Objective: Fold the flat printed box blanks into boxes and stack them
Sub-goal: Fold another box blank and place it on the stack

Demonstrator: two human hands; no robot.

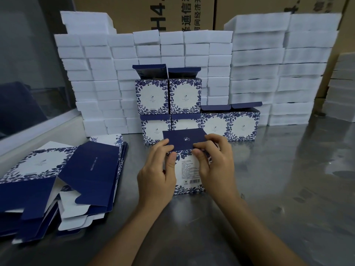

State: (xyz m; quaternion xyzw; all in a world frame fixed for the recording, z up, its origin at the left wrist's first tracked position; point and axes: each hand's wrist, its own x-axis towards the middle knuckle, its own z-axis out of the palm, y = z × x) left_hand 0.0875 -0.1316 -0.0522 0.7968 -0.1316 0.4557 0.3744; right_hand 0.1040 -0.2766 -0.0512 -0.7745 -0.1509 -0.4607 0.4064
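Note:
A blue-and-white floral box (189,173) stands on the steel table in front of me, its barcode side toward me. My left hand (157,167) and my right hand (215,162) grip it from either side, thumbs on the front, fingers on its navy top flap (184,140). Behind it stand several folded boxes (184,96) with lids up, two of them stacked on the lower row. A pile of flat printed blanks (57,181) lies at the left.
White foam blocks (255,64) are stacked in a wall across the back. Brown cartons (172,14) stand behind them. A glass partition (28,64) closes the left side. The steel table (288,189) extends to the right.

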